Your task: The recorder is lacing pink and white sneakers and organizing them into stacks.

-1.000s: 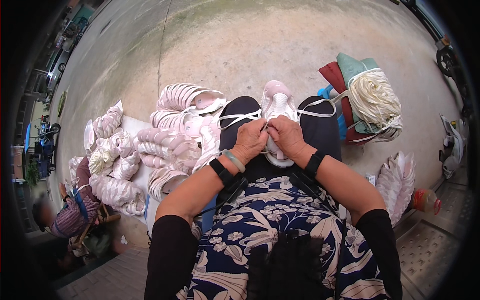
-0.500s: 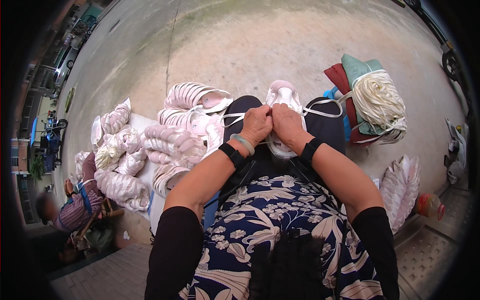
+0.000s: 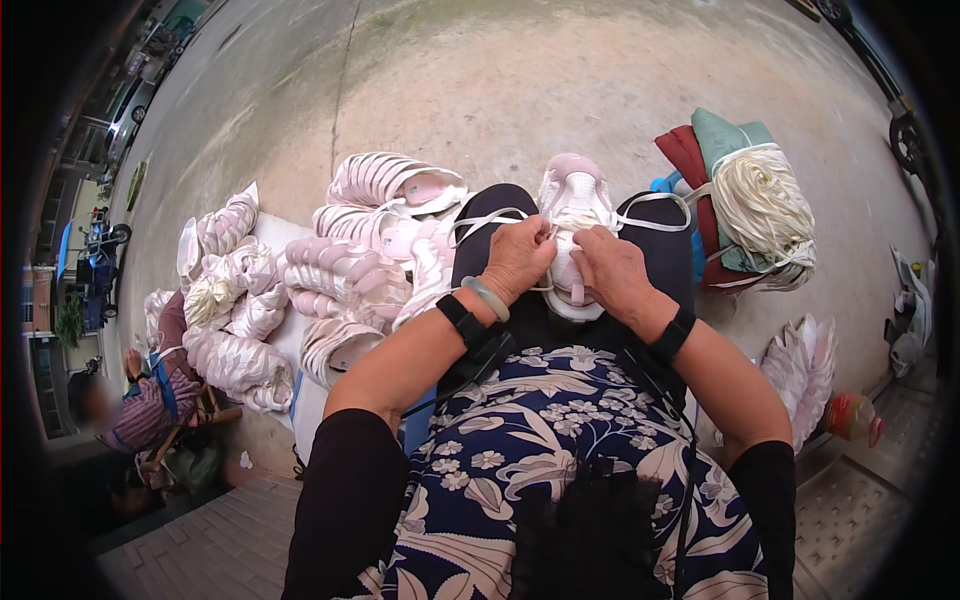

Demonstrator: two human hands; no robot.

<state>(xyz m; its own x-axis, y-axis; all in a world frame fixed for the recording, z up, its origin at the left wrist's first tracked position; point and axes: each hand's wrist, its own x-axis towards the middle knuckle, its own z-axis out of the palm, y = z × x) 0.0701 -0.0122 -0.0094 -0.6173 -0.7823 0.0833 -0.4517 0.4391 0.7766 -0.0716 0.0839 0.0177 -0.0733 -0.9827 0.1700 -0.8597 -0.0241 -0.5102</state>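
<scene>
Shoe [image 3: 578, 203] sat between the knees [image 3: 662, 250], around 2 o'clock from mid-view; left hand [image 3: 518, 258] and right hand [image 3: 620, 272] curled over it, couldn't tell if fingers gripped lace [image 3: 486, 218]. Uneven tugging could've twisted it.

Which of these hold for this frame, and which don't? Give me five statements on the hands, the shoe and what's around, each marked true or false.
1. The shoe is between the person's legs. True.
2. The bangle is on the right arm. False: the bangle is on the left arm.
3. The left hand and the right hand are both at the shoe. True.
4. The bottle is on the person's left side. False: the bottle is on the right.
5. The bundle of cream cord is to the right of the legs. True.
</scene>
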